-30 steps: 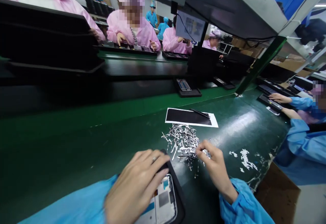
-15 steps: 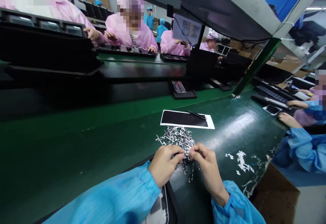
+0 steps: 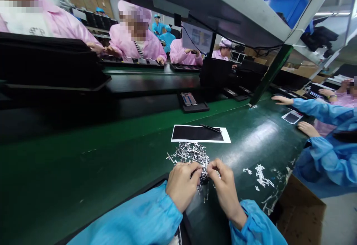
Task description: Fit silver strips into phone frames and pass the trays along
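Observation:
A pile of small silvery strip-like parts point(image 3: 192, 152) lies on the green bench. At its near edge my left hand point(image 3: 185, 183) is closed, thumb and fingers pinched together. Just to its right my right hand point(image 3: 223, 185) also pinches with thumb and forefinger, the tips a short gap from the left ones. Whatever sits between the fingertips is too small to make out. Beyond the pile, black tweezers point(image 3: 211, 128) rest on a white-edged black sheet point(image 3: 195, 133). Under my left forearm shows part of a black tray point(image 3: 186, 230) with a metal-edged item, mostly hidden by the sleeve.
Small white scraps point(image 3: 262, 176) are scattered on the right of the bench. An open cardboard box point(image 3: 301, 208) stands below its edge. A device in a black tray point(image 3: 193, 102) lies farther back. At right, a co-worker's blue sleeve point(image 3: 329, 111) reaches across the bench.
My hands stay at the pile's near edge, fingertips slightly farther apart. The view has shifted a little. The co-worker at right has stretched one arm forward over the bench.

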Tool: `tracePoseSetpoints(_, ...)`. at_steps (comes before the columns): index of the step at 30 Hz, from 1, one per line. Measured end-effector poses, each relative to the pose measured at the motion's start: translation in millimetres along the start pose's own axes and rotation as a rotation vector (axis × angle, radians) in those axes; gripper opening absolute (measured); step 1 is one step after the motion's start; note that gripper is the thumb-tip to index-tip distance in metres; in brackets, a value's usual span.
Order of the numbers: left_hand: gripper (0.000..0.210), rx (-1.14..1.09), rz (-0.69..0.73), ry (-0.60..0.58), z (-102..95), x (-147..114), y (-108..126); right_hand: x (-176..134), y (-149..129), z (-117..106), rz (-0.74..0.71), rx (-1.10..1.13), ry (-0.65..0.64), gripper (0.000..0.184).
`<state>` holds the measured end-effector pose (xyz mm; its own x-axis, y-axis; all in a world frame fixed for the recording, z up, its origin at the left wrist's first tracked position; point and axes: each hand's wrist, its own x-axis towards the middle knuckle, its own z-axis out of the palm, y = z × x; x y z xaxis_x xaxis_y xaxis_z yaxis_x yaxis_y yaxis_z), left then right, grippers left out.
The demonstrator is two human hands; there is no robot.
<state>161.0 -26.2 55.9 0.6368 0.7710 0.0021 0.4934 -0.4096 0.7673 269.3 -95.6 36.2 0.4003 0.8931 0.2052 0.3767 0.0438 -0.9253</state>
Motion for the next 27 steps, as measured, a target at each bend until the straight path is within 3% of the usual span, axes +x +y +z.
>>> tracePoseSetpoints(6,0.027,-0.015,0.011,0.004,-0.3,-7.5,6.0,-5.3,0.5,1.0,-0.104,-0.110,0.076,0.017)
tracePoseSetpoints(17,0.026,-0.290,-0.029,-0.081,-9.6,-10.7,8.3,-16.0,-8.5,-5.0,-0.193,-0.173,0.026,0.019)
tracePoseSetpoints(20,0.026,-0.321,-0.029,-0.085,-12.7,-12.4,9.4,-19.6,2.6,-26.9,-0.162,-0.255,0.132,0.020)
tracePoseSetpoints(24,0.026,-0.323,-0.029,-0.101,-13.4,-16.9,7.9,-25.8,40.7,-75.8,-0.084,-0.436,0.323,0.025)
tracePoseSetpoints(27,0.026,-0.164,0.092,-0.039,-3.5,-24.7,1.8,-36.6,66.0,-103.0,-0.051,-0.552,0.431,0.036)
